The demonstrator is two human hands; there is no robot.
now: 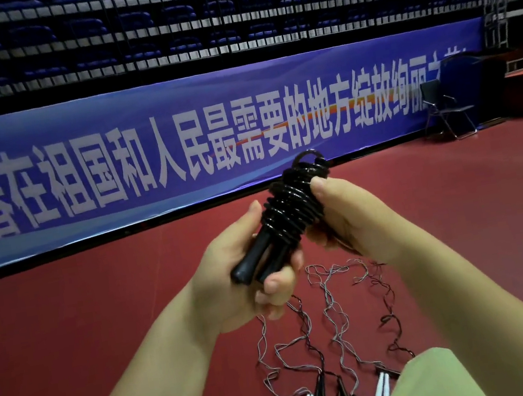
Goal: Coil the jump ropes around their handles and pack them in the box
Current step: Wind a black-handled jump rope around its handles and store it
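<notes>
Above red floor (102, 325) — black coiled rope (292, 206) on paired handles, long axis tilted up-right; left hand (232, 281) grips handle ends; right hand (342, 219) pinches coils near top — box unseen.

Two hands are showing, the left hand (230, 271) and right hand (342, 219), sharing one coiled black jump rope (292, 206) with two black handles (257, 263). Several loose jump ropes (337, 340) are lying tangled on the floor, exact count unclear. One folding chair (445, 110) is standing by one blue banner (143, 154).

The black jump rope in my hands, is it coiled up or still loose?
Coiled: the black jump rope wraps its paired handles in tight turns, gripped by left hand and right hand.
</notes>
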